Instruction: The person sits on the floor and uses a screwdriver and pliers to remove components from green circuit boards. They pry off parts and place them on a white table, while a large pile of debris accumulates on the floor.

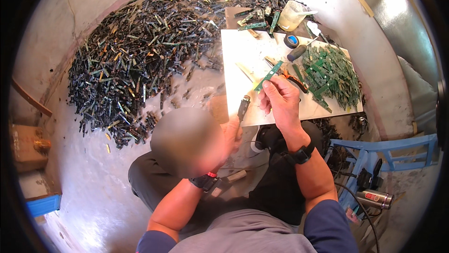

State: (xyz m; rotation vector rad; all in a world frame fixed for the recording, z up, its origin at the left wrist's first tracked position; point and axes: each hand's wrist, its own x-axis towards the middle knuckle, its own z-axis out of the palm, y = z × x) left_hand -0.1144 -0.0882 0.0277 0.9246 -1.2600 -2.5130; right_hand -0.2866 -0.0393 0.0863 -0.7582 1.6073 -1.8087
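Between the thumb and fingers of my right hand [282, 101] is a narrow green circuit board strip [269, 76], tilted over the white work board [234, 61]. My left hand [230, 134], partly covered by a blur, is closed around a dark cylindrical tool handle [243, 107] near the board's front edge. The tool's working end cannot be made out. Just beyond my right hand lie pliers with orange-and-black handles [297, 82]. A heap of green circuit board strips [329, 78] covers the board's right side.
A screwdriver [297, 53], a black tape roll [291, 41] and a plastic cup [293, 17] stand toward the far side. Dark strips form a large pile [140, 61] on the floor at left. A blue frame [397, 148] and metal cylinder [375, 199] are at right.
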